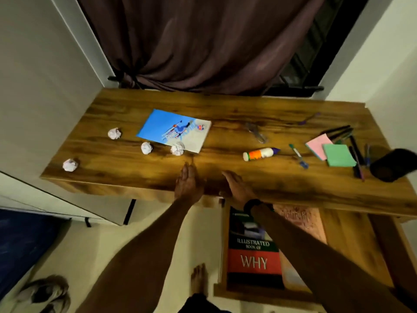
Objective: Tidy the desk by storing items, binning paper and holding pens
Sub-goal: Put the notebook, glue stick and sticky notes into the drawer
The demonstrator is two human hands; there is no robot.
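My left hand (188, 182) and my right hand (237, 187) lie flat and empty on the front edge of the wooden desk (225, 170), fingers apart. Several crumpled paper balls (146, 147) are scattered on the left half. A blue notebook (174, 130) lies past the hands. To the right lie a glue bottle (261, 153), a green pen (297, 155), pink and green sticky notes (329, 150) and several dark pens (356, 154). A black pen holder (393, 164) stands at the right edge.
An open drawer (270, 249) under the desk holds a book titled "WHY". A dark curtain (203, 41) hangs behind the desk. A white cupboard (45, 86) stands to the left. Shoes (42, 294) and my bare foot (198, 279) are on the floor.
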